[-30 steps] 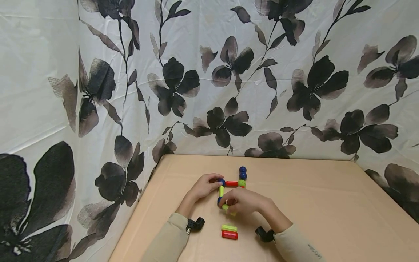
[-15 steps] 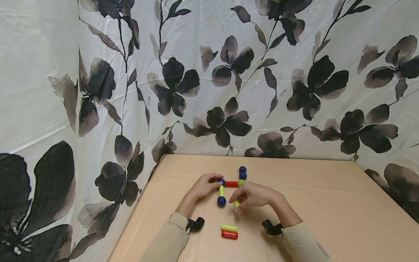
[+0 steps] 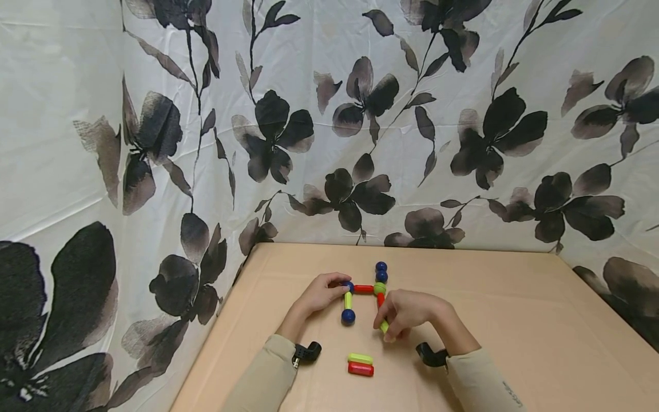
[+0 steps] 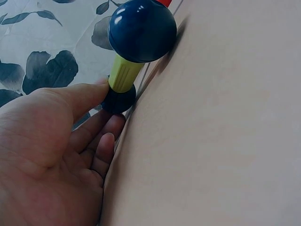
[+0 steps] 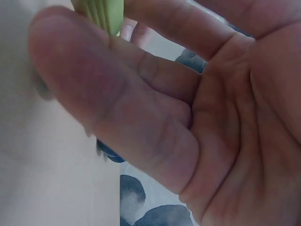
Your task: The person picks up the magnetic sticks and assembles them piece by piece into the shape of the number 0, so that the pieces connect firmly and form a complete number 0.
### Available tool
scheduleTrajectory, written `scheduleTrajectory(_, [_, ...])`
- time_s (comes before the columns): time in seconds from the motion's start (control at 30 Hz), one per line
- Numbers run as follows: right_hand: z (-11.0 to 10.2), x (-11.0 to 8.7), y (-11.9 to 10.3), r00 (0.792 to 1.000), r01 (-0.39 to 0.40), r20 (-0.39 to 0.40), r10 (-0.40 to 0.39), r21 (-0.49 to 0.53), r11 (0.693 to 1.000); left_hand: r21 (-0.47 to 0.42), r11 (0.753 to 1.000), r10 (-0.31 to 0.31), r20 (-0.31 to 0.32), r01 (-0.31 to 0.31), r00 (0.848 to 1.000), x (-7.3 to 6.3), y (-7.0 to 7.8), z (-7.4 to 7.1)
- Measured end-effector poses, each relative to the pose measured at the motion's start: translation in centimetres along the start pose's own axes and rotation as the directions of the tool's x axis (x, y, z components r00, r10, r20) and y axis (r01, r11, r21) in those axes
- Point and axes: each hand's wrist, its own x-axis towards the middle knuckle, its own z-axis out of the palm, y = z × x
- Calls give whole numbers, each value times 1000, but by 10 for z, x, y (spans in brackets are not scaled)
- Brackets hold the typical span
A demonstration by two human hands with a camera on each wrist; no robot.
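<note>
My left hand (image 3: pixel 323 292) pinches a blue ball (image 4: pixel 119 100) between thumb and fingers. From that ball a yellow-green rod (image 3: pixel 348 301) runs toward me to a second blue ball (image 3: pixel 348 316). A red rod (image 3: pixel 364 289) joins the held ball to a green ball (image 3: pixel 379 288) on the right. Two more blue balls (image 3: pixel 381 272) stand in line beyond the green one, and another red rod (image 3: pixel 381 299) points toward me from it. My right hand (image 3: pixel 409 313) pinches a yellow-green rod (image 5: pixel 106 14) near that red rod's near end; whether they touch is hidden by the fingers.
Nearer to me, a loose yellow-green rod (image 3: pixel 360 359) lies beside a loose red rod (image 3: pixel 361 369) on the tan tabletop (image 3: pixel 489 320). A flower-patterned curtain (image 3: pixel 422 160) hangs behind the table and along its left side.
My right hand has moved right with the yellow-green rod, from the near blue ball to the red rod's end. The left hand keeps its place on its ball.
</note>
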Motion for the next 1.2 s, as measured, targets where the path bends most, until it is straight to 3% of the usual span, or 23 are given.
scheduleTrajectory(0.17, [4,-1,-2,998,-63,19,63,-22,998,3,1000,7,1,-7,1000,0,-1,0])
scheduleTrajectory(0.57, [5,-1,6,994,-108,14,109,-11,994,19,1000,9,2,-9,1000,-1,0,0])
scheduleTrajectory(1.0, [2,1,8,997,-83,6,83,-34,996,7,1000,14,4,-14,1000,-1,0,0])
scheduleTrajectory(1.1, [-3,1,8,998,-40,-55,36,-68,997,10,1000,7,4,-7,1000,-1,1,0])
scheduleTrajectory(1.2, [-10,4,9,976,13,-213,-41,-130,991,14,1000,6,1,-6,1000,-2,2,0])
